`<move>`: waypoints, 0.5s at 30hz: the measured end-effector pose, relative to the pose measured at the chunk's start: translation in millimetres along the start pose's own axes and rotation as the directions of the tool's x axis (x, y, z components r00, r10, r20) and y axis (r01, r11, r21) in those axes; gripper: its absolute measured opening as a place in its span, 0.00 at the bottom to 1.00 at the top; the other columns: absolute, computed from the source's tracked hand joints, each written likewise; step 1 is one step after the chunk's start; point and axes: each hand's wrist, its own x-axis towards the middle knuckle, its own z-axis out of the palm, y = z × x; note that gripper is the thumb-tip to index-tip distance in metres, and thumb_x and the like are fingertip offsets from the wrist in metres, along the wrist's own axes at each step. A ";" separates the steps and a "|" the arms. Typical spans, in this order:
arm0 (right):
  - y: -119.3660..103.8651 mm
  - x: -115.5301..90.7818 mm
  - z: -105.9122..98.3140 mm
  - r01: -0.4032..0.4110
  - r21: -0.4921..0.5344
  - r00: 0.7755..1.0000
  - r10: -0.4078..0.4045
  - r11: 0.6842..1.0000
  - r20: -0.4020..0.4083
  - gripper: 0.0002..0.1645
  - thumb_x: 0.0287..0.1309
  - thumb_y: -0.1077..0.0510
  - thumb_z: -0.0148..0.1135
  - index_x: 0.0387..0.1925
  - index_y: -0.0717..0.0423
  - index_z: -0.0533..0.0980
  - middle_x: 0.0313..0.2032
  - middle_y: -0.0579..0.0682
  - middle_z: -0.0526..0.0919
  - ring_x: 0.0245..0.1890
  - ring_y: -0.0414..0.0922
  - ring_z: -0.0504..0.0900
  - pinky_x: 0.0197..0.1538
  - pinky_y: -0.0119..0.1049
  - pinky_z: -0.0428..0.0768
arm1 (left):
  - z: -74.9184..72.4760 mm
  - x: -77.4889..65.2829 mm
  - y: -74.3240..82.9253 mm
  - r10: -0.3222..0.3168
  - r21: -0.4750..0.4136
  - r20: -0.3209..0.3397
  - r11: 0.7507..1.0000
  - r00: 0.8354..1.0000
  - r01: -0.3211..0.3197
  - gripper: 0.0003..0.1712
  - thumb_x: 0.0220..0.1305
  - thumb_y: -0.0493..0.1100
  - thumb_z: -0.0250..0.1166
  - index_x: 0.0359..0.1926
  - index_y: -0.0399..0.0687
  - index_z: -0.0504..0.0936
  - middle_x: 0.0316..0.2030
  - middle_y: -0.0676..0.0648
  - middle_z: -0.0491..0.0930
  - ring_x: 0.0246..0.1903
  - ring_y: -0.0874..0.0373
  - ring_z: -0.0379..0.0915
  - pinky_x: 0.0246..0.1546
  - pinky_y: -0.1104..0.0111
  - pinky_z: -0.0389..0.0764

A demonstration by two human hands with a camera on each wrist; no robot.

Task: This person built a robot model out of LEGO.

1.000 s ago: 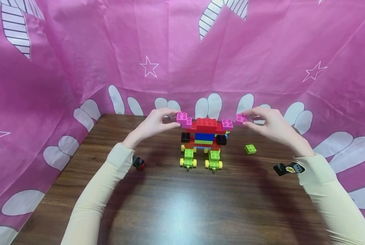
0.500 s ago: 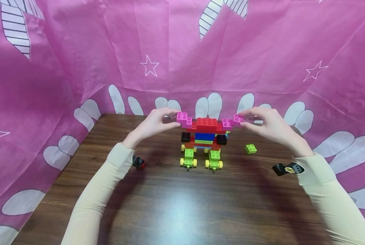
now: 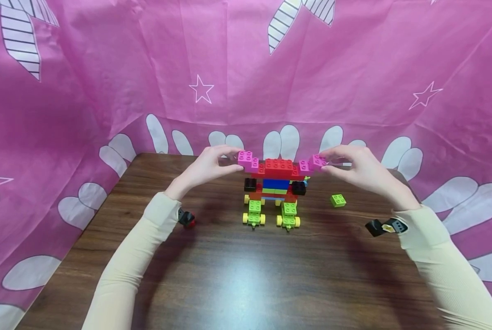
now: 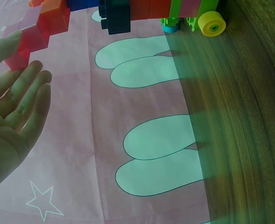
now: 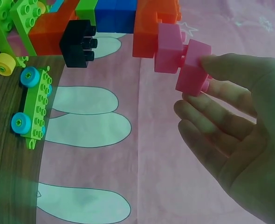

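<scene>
A toy-brick figure with a red top block [image 3: 279,167], a blue and green middle and green wheeled feet [image 3: 254,211] stands upright on the table. My left hand [image 3: 213,162] pinches the outer pink brick [image 3: 244,158] at the figure's left end, thumb and fingertips on its sides. On the other side, my right hand [image 3: 353,165] pinches another pink brick [image 5: 193,67] between thumb and index finger. In the right wrist view it sits over the studs of the inner pink brick [image 5: 168,46], slightly tilted. The other right fingers hang beneath it.
A loose green brick [image 3: 338,200] lies on the brown table [image 3: 246,275] to the figure's right. Behind the figure, a green wheeled base [image 5: 35,105] shows in the right wrist view. A pink cloth [image 3: 246,68] surrounds the table's back and sides.
My right hand has moved left with its pink brick, from apart from the figure to overlapping the inner pink brick. The left hand keeps its hold and has not moved.
</scene>
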 end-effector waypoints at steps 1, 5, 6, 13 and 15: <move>0.5 0.1 0.4 0.002 0.004 1.000 -0.002 1.000 0.002 0.19 0.52 0.64 0.73 0.48 0.54 0.84 0.42 0.49 0.89 0.41 0.49 0.89 0.49 0.18 0.79 | -0.1 -0.1 0.3 0.002 0.002 -0.001 1.000 1.000 -0.002 0.26 0.60 0.45 0.72 0.60 0.48 0.80 0.47 0.49 0.85 0.45 0.55 0.80 0.56 0.56 0.82; 1.0 0.2 1.1 0.001 0.005 1.000 -0.001 1.000 0.008 0.19 0.52 0.64 0.73 0.48 0.55 0.84 0.42 0.50 0.89 0.41 0.49 0.89 0.49 0.18 0.79 | -0.5 0.3 1.5 0.007 0.009 0.004 1.000 1.000 -0.007 0.27 0.60 0.44 0.72 0.60 0.47 0.80 0.48 0.48 0.85 0.46 0.52 0.80 0.56 0.55 0.82; 0.8 0.4 1.2 -0.002 0.003 1.000 0.002 1.000 0.011 0.19 0.53 0.63 0.73 0.48 0.55 0.84 0.42 0.50 0.89 0.42 0.48 0.89 0.49 0.19 0.79 | -0.7 0.4 1.8 0.006 0.011 0.007 1.000 1.000 -0.006 0.27 0.60 0.44 0.72 0.61 0.47 0.80 0.48 0.48 0.84 0.46 0.50 0.80 0.56 0.56 0.82; 1.2 1.6 1.4 -0.021 -0.015 0.999 0.022 1.000 0.032 0.18 0.55 0.60 0.72 0.49 0.54 0.83 0.43 0.50 0.89 0.42 0.48 0.88 0.48 0.37 0.84 | -2.7 1.1 3.1 -0.002 0.034 0.032 0.999 0.999 0.001 0.29 0.61 0.46 0.71 0.63 0.46 0.77 0.51 0.47 0.83 0.49 0.48 0.80 0.57 0.57 0.82; 1.7 2.2 1.4 -0.016 -0.018 0.999 0.016 1.000 0.035 0.19 0.55 0.60 0.72 0.50 0.55 0.83 0.44 0.51 0.89 0.42 0.48 0.88 0.48 0.43 0.84 | -3.6 1.3 3.8 -0.007 0.041 0.037 0.999 0.999 0.005 0.30 0.61 0.46 0.71 0.63 0.46 0.77 0.52 0.47 0.83 0.49 0.49 0.80 0.57 0.58 0.82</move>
